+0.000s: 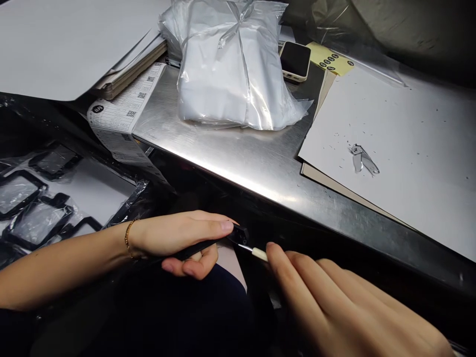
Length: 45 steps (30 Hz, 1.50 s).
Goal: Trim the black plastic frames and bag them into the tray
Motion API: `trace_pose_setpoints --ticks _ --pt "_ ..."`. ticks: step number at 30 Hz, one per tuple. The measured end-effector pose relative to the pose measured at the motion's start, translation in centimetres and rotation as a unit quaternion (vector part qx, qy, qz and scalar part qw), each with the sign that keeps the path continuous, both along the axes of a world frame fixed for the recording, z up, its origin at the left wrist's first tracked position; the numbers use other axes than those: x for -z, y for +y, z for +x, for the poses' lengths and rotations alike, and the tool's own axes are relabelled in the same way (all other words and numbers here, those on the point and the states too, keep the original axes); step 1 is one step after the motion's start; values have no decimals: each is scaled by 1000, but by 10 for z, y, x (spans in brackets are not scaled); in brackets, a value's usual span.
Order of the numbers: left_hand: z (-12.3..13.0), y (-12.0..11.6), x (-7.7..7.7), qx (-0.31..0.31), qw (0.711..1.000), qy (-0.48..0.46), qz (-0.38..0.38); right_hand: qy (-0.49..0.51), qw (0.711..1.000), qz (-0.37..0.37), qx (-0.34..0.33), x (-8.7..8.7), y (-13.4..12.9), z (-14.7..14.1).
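Observation:
My left hand (pixel 186 238), with a thin gold bracelet at the wrist, is wrapped round a black plastic part (pixel 240 233). The thumb presses on its top, and the part's end sticks out past the fingertips. My right hand (pixel 320 292) pinches a small tool (pixel 259 254) with a pale handle and a thin metal shaft. The tool's tip reaches the end of the black part; whether it touches is too small to tell. Both hands are in front of the metal table's edge, above the lap.
On the metal table (pixel 223 153) are a bundle of clear plastic bags (pixel 230 74), a phone (pixel 295 60), a yellow sticker sheet (pixel 330 58) and nail clippers (pixel 363 159) on white sheets (pixel 401 144). Wrapped black frames (pixel 39 218) lie at left, below a paper stack (pixel 130 74) and label strip (pixel 126 109).

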<state>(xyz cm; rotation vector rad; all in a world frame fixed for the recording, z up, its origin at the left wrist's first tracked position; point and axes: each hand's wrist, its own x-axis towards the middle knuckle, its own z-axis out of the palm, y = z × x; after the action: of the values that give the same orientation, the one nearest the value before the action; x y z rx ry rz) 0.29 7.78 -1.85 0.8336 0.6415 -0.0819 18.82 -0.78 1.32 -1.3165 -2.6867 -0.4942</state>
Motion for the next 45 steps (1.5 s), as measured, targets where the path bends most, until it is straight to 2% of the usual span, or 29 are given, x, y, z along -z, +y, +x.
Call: trace_pose_setpoints --ticks 4,9,11,31,35,38,41,45 --pt "0 -1 -3 0 1000 10 14 -35 999 -7 0 0 0 -1" --pt "2 -3 -6 2 999 24 21 -48 994 -46 -84 -1 1 4" --pt "3 -3 -6 5 999 26 20 -44 993 -52 -97 -1 2 6" --pt "5 -3 0 9 999 49 21 -51 995 -64 -54 9 -3 7" --pt "6 1 0 4 999 38 18 -21 994 -103 -28 10 -2 12" --pt "5 3 -1 4 1000 22 10 56 996 -71 20 10 -3 14" --pt "3 4 -2 -5 1000 27 2 70 995 -44 55 9 -4 11" --pt "3 4 -2 -8 999 33 4 59 997 -43 24 8 2 5"
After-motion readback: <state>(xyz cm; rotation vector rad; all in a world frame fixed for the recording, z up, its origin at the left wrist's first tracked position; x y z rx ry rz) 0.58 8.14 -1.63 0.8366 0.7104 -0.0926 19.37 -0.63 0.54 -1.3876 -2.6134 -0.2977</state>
